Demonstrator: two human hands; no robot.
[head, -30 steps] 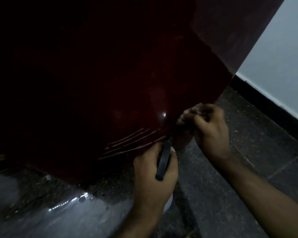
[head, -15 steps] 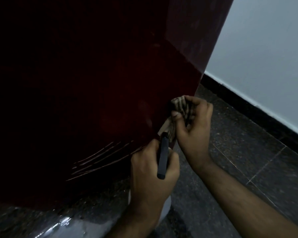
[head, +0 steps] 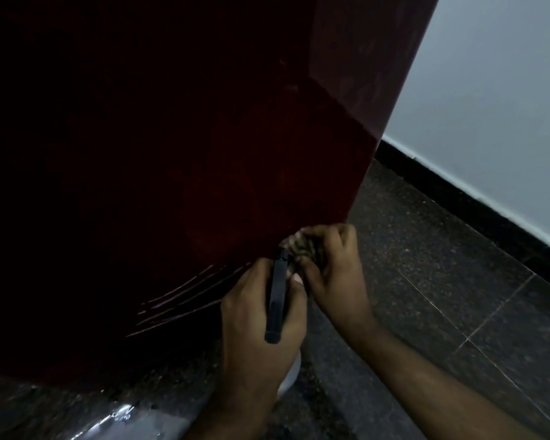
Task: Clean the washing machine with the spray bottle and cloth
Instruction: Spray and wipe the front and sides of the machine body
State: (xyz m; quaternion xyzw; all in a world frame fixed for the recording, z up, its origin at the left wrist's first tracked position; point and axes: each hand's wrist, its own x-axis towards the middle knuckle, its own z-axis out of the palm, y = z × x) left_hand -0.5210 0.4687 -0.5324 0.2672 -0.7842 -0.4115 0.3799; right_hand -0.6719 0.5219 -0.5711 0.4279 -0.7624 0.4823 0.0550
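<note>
The dark red side panel of the washing machine fills the left and middle of the head view, with pale scratch lines low on it. My left hand grips the spray bottle; its black trigger head points up at the panel and a bit of the white body shows below my palm. My right hand holds a bunched striped cloth against the machine's lower right corner, just above the bottle's nozzle. The two hands touch.
Dark speckled floor tiles run to the right of the machine. A pale wall with a black skirting board stands beyond. A shiny wet patch lies on the floor at the lower left.
My right hand with the cloth has slid down along the machine's corner edge toward the bottle's nozzle. My left hand keeps its grip on the bottle. The view has shifted a little.
</note>
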